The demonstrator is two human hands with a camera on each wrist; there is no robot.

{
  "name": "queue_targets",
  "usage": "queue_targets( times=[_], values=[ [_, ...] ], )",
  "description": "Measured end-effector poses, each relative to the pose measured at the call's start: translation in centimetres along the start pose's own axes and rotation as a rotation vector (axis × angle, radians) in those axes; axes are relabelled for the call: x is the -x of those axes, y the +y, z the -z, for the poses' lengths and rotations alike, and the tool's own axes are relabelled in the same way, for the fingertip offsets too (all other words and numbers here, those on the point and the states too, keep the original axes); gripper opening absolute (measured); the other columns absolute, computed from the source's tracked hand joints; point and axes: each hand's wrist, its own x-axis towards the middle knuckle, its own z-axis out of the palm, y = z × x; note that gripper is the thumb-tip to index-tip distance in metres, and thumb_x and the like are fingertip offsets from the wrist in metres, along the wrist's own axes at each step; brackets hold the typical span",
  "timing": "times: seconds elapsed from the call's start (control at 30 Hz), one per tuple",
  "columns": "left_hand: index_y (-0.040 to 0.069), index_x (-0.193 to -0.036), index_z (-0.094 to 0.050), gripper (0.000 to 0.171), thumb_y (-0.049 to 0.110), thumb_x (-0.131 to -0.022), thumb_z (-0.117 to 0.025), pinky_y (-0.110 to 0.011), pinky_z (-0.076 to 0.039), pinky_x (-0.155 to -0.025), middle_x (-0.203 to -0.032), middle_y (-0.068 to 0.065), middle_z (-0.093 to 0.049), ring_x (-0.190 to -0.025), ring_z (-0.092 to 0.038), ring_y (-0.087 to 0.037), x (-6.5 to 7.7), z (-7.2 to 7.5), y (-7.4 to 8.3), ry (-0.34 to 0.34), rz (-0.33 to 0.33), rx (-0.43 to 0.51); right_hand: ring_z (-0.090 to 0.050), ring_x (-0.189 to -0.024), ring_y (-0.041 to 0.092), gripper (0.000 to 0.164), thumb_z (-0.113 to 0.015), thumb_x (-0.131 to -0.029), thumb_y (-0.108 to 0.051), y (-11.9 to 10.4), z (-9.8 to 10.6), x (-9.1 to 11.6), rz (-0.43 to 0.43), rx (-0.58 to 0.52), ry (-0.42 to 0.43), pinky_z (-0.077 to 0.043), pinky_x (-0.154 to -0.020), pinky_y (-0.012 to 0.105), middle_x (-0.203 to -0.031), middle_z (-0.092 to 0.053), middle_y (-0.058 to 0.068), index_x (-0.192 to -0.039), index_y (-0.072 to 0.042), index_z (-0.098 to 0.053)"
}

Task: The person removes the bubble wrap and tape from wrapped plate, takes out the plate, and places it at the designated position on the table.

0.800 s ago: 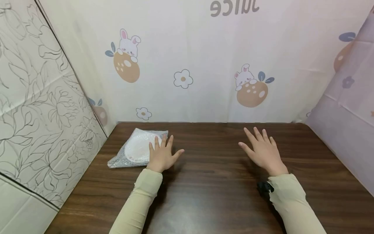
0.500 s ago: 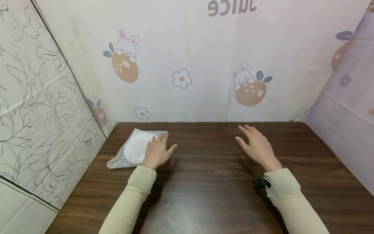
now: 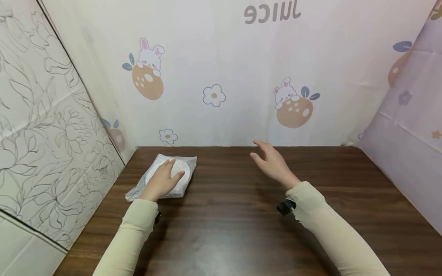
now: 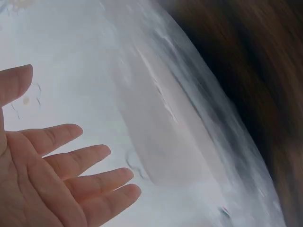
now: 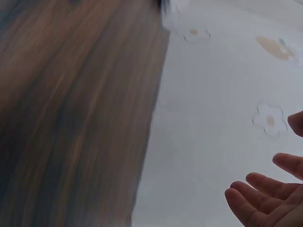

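Moved leftward: the left grip (image 3: 160, 183), wide over the wrapped packet (image 3: 183, 167), and right grip (image 3: 273, 164), wide, well apart.

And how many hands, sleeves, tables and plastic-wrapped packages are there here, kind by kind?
Hands: 2 (left hand, right hand)
Sleeves: 2 (left sleeve, right sleeve)
Table: 1
Plastic-wrapped package: 1
Total: 6

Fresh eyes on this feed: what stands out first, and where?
First, the plastic-wrapped white item at the far left of the table, under the left hand. Then the empty right hand, right of centre. Behind, mirrored "Juice" lettering tops the bunny-print backdrop.
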Motion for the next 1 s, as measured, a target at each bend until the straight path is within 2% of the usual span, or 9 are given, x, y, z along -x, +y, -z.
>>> queue_targets(
  times=[0.2, 0.43, 0.77, 1.0],
  values=[
    [-0.007, -0.151, -0.025, 0.073, 0.042, -0.102, -0.047, -0.063, -0.02, -0.116, -0.155, -0.034, -0.025, -0.144, -0.021, -0.052, 0.5, 0.6, -3.1, 0.014, -0.011, 0.025, -0.046, -0.134, 0.04, 0.058, -0.052, -0.102, -0.031, -1.7, -3.0, -1.8, -0.029, -0.153, -0.071, -0.042, -0.108, 0.053, -0.154, -0.037, 0.018, -0.153, -0.012, -0.032],
    [-0.009, -0.152, -0.021, 0.075, 0.043, -0.103, -0.044, -0.065, -0.013, -0.117, -0.156, -0.035, -0.019, -0.145, -0.014, -0.053, 1.1, 1.0, -6.1, 0.003, 0.049, 0.055, -0.046, -0.135, 0.038, 0.057, -0.051, -0.102, -0.034, -3.1, -6.7, -3.4, -0.036, -0.199, -0.121, -0.042, -0.107, 0.054, -0.156, -0.035, 0.014, -0.153, -0.018, -0.033],
    [-0.013, -0.15, -0.018, 0.083, 0.05, -0.102, -0.041, -0.071, -0.013, -0.113, -0.154, -0.041, -0.013, -0.141, -0.012, -0.061, 1.5, 1.6, -8.5, -0.021, 0.129, 0.041, -0.046, -0.135, 0.035, 0.06, -0.054, -0.101, -0.038, -5.4, -11.5, -4.5, -0.045, -0.236, -0.182, -0.043, -0.106, 0.052, -0.157, -0.034, 0.011, -0.154, -0.021, -0.032],
    [-0.014, -0.151, -0.012, 0.094, 0.06, -0.099, -0.038, -0.069, -0.017, -0.113, -0.154, -0.041, -0.01, -0.142, -0.011, -0.057, 1.5, 2.0, -9.4, -0.064, 0.191, 0.03, -0.044, -0.136, 0.038, 0.062, -0.054, -0.101, -0.036, -7.0, -14.1, -4.7, -0.055, -0.268, -0.263, -0.043, -0.107, 0.051, -0.158, -0.032, 0.013, -0.155, -0.018, -0.029]
  ],
)
